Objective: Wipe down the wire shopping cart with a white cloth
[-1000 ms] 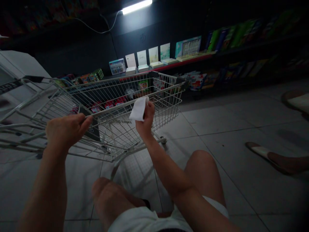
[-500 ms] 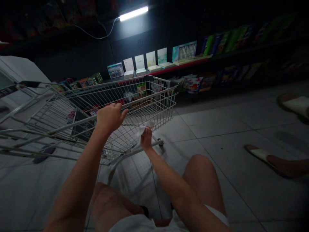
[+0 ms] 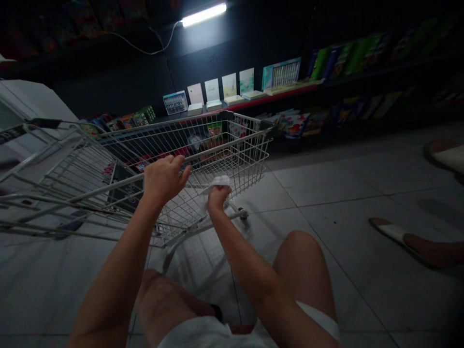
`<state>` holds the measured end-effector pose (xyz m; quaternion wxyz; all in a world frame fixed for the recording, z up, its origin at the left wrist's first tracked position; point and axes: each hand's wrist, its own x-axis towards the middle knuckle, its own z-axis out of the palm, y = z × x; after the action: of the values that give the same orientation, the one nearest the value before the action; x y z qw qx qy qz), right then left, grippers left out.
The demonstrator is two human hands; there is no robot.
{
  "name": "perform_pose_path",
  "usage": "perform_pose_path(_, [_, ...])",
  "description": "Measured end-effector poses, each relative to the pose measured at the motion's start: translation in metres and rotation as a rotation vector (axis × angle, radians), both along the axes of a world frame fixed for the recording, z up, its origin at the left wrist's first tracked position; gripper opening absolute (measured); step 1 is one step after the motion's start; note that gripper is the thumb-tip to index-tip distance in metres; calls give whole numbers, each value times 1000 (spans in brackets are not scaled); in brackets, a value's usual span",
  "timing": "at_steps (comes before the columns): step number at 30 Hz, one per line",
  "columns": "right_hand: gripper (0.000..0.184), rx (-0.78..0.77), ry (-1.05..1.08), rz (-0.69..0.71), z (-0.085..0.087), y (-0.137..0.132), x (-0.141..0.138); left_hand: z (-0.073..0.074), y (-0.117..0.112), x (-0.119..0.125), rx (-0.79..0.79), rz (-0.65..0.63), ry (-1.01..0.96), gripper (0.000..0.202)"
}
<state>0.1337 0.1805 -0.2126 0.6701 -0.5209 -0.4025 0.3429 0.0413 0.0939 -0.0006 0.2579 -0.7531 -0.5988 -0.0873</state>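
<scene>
A wire shopping cart (image 3: 246,159) stands tilted on the tiled floor in front of me. My left hand (image 3: 164,178) is wrapped round the cart's top rail. My right hand (image 3: 217,197) is closed on a white cloth (image 3: 220,181) and presses it against the cart's side mesh, low down near the frame. My bare knees show at the bottom of the view.
Dark shelves (image 3: 290,89) with cards, boxes and packets run along the back wall under a tube light (image 3: 203,13). A white cabinet (image 3: 25,101) stands at the left. Another person's foot in a slipper (image 3: 409,239) rests on the floor at the right.
My left hand slid right along the top rail. My right hand dropped with the cloth from the top rail to the lower side mesh, then rose slightly.
</scene>
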Motion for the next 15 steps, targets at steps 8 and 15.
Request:
perform_pose_path(8, [29,530,-311,-114,99,-39,10,5,-18,-9,-22,-25,-62,56])
perform_pose_path(15, [20,488,-715,296,62,-91,38,-53,-72,-25,70,-360,-486,51])
